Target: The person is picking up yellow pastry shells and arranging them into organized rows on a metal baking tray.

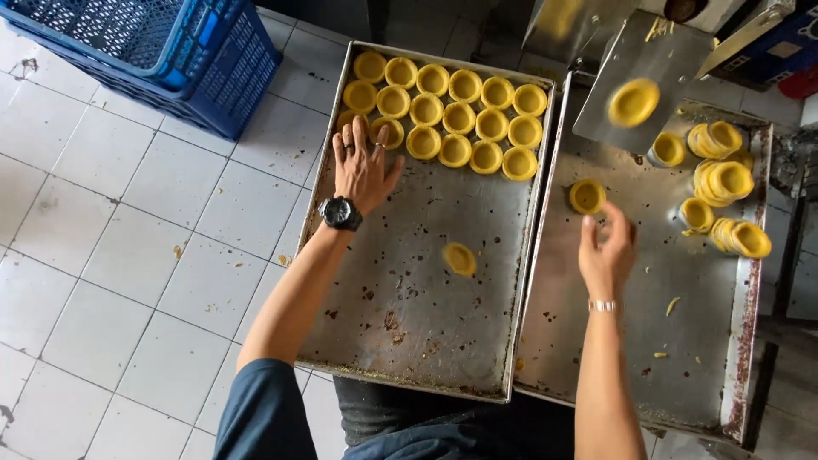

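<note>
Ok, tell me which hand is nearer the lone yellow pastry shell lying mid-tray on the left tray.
Right. The right hand is across the tray edge beside the shell; the left hand rests farther up, by the rows.

Left arm: bare forearm, extended forward from dark blue short sleeve [260,409], elbow slightly bent. Left wrist: banded by black round-faced wristwatch [340,213]. Left hand [364,166]: palm down, back toward camera, fingers [349,140] spread and pointed forward, thumb splayed to the right; flat and unclenched, nothing gripped.

Right arm: bare forearm, raised nearly straight forward. Right wrist: circled by thin silver bracelet [602,305]. Right hand [607,247]: blurred, fingers loosely curled and partly spread, thumb out to the left; unclenched, nothing gripped. Hands well apart, left farther forward than right.
</note>
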